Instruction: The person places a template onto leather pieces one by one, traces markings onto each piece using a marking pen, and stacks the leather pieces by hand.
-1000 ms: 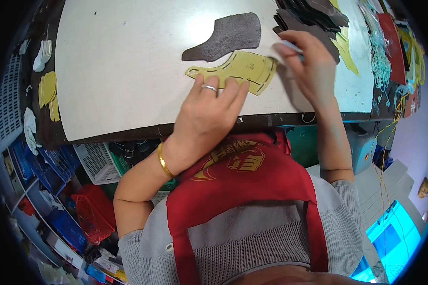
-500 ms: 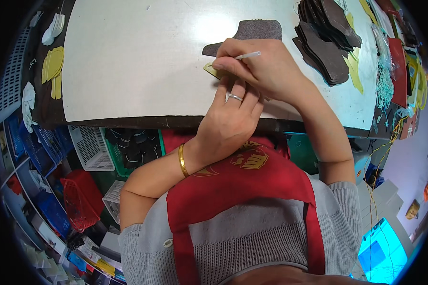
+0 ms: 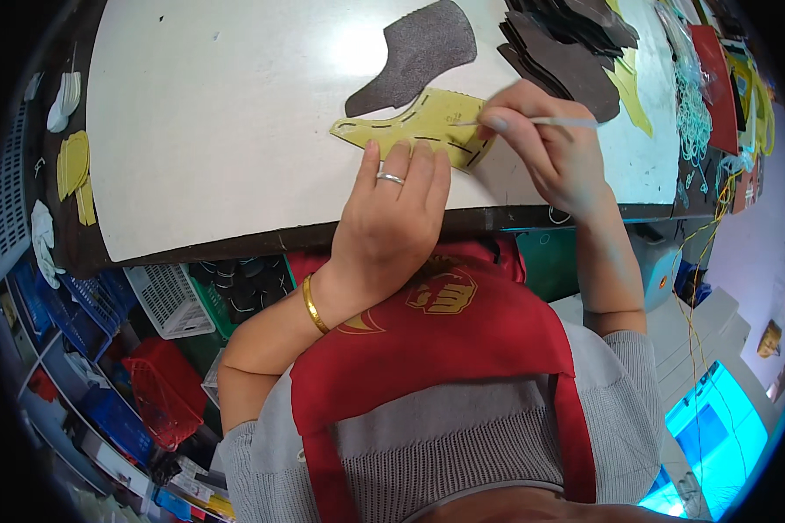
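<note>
On white board, slotted yellow template, thin pen

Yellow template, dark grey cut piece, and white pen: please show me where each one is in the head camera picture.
yellow template (image 3: 427, 122), head view, on its middle between the dashed slots.
dark grey cut piece (image 3: 423, 48), head view, on its broad upper part.
white pen (image 3: 558, 122), head view, on its shaft beyond the right hand (image 3: 554, 152).

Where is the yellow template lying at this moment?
In the head view, the yellow template lies flat on the white table, near its front edge, under the left hand fingers, just below the dark grey piece.
</note>
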Available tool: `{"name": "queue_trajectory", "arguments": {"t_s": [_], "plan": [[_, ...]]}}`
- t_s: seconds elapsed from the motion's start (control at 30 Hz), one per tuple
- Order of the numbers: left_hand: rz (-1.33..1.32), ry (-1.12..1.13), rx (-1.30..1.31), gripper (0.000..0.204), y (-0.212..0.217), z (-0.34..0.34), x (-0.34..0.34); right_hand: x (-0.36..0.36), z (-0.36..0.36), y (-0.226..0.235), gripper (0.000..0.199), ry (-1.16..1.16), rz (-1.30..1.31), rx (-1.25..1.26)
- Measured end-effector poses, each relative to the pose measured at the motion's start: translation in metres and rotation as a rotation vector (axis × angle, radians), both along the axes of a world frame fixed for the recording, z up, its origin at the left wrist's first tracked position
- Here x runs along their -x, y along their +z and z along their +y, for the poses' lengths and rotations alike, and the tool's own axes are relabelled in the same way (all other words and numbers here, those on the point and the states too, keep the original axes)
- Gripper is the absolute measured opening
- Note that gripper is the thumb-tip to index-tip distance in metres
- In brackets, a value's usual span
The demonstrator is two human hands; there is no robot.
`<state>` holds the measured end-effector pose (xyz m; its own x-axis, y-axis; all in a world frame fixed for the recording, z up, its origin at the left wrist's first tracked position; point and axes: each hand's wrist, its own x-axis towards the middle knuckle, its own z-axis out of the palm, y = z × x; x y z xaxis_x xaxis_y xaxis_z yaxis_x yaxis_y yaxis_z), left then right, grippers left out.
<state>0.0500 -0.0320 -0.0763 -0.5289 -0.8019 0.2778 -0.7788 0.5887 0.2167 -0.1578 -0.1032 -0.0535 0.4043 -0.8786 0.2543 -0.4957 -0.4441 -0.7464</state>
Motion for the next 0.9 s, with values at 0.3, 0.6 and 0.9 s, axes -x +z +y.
{"name": "queue_trajectory", "arguments": {"t_s": [0.3, 0.6, 0.9], "plan": [[-0.048, -0.002, 0.028, 0.035, -0.004, -0.001, 0.003, 0.021, 0.007, 0.014, 0.026, 0.085, 0.352, 0.107], [-0.094, 0.031, 0.008, 0.036, 0.001, -0.005, 0.008, -0.003, 0.038, -0.004, 0.016, -0.137, 0.480, 0.319], [-0.014, 0.069, 0.147, 0.033, -0.007, -0.013, 0.002, -0.002, -0.005, -0.011, 0.026, -0.338, 0.239, -0.153]]}}
